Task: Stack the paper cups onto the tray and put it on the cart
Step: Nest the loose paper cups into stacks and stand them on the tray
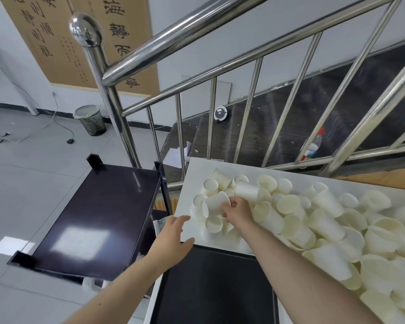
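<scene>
Partly hidden fingers of the right hand (237, 212) grip a paper cup (214, 203); left hand (173, 235) spread wide.

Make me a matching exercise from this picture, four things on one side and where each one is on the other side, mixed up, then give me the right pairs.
Things:
1. tray
2. cart
3. waste bin
4. right hand

Places:
A. on the floor by the far wall
B. among the paper cups on the white table
C. left of the table, its dark top shelf bare
D. at the table's near edge, with no cups on it

Pairs: 1-D, 2-C, 3-A, 4-B
</scene>
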`<state>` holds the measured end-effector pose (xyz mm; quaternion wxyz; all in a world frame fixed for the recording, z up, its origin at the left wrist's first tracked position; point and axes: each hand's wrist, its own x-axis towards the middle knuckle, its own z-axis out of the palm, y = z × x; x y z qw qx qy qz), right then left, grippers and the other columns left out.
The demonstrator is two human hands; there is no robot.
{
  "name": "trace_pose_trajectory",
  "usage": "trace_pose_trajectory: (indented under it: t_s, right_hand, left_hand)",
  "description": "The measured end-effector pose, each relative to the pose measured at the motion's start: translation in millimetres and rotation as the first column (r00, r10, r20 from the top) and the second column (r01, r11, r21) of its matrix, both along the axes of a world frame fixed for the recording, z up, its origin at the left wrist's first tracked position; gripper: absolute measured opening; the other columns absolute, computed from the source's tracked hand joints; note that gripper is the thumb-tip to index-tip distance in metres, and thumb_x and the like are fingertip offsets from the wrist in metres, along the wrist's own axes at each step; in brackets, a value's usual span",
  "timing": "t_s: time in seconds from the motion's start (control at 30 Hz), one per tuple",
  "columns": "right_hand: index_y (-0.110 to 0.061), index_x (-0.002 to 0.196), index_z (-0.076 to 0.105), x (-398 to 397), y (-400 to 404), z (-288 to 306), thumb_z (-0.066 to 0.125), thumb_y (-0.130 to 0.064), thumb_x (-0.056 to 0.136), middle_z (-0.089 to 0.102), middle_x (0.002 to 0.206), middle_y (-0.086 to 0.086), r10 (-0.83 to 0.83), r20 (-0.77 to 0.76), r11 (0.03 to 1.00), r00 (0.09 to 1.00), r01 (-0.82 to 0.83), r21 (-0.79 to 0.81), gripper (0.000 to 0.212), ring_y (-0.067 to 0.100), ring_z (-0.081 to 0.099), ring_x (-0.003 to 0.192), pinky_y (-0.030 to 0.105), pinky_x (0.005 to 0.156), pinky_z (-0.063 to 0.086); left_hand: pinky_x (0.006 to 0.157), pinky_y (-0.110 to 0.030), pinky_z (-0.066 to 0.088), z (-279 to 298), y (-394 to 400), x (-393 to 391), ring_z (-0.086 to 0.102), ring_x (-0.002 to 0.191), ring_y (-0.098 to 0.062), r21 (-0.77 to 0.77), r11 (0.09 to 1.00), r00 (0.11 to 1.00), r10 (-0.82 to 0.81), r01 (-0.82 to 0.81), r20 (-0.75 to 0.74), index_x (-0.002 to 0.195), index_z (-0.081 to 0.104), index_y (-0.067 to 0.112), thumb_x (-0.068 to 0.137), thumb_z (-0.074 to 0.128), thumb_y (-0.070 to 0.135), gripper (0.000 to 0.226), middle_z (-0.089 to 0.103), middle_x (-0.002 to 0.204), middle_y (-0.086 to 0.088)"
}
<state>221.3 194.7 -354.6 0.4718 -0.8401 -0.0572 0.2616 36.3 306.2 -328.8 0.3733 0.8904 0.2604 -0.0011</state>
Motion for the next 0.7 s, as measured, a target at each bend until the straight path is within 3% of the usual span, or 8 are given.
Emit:
trace_pose_trajectory:
  t_s: [0.17, 0.33, 0.5, 0.7]
  right_hand:
    - [-0.012, 0.099, 0.068, -7.1, -5.2, 19.9, 0.058, -0.014, 0.093, 0.066, 0.082, -0.003, 0.057, 0.118, 0.995, 0.991, -0.066, 0.070, 0.012, 0.013, 0.062, 0.077, 0.026, 0.075, 0.050]
    - [-0.013, 0.099, 0.071, -22.3, -31.8, 45.4, 0.060, -0.017, 0.094, 0.063, 0.095, -0.008, 0.409, 0.379, 0.910, 0.830, -0.401, -0.102, 0.013, 0.005, 0.058, 0.086, 0.017, 0.078, 0.045]
    - [-0.016, 0.105, 0.073, -32.6, -44.5, 58.7, 0.058, -0.019, 0.093, 0.061, 0.104, -0.009, 0.606, 0.412, 0.794, 0.681, -0.548, -0.262, 0.019, 0.010, 0.056, 0.098, 0.025, 0.090, 0.046]
    - [-0.014, 0.106, 0.071, -39.4, -49.8, 59.6, 0.054, -0.012, 0.092, 0.060, 0.110, -0.006, 0.663, 0.428, 0.745, 0.614, -0.597, -0.298, 0.022, 0.014, 0.055, 0.103, 0.034, 0.094, 0.045]
  left_hand:
    - [0.096, -0.027, 0.045, 5.2, 4.0, 17.9, 0.045, 0.120, -0.009, -0.011, 1.000, 0.999, 0.004, -0.004, 0.038, 0.140, 0.033, 0.027, 0.088, 0.061, 0.034, 0.060, 0.036, 0.139, 0.006]
    - [0.098, -0.021, 0.036, 11.8, 5.9, 37.7, 0.039, 0.127, -0.009, -0.019, 0.999, 0.991, -0.025, 0.028, 0.134, 0.144, 0.027, 0.024, 0.079, 0.073, 0.034, 0.080, 0.033, 0.143, 0.007]
    - [0.108, -0.029, 0.035, 10.9, 2.8, 47.4, 0.033, 0.134, -0.008, -0.049, 0.992, 0.974, -0.107, 0.119, 0.202, 0.147, 0.019, 0.022, 0.072, 0.080, 0.034, 0.097, 0.033, 0.146, 0.009]
    - [0.096, -0.024, 0.042, 7.2, -1.3, 52.0, 0.048, 0.118, -0.005, -0.099, 0.977, 0.958, -0.159, 0.187, 0.239, 0.147, 0.017, 0.029, 0.072, 0.079, 0.033, 0.097, 0.046, 0.130, 0.014]
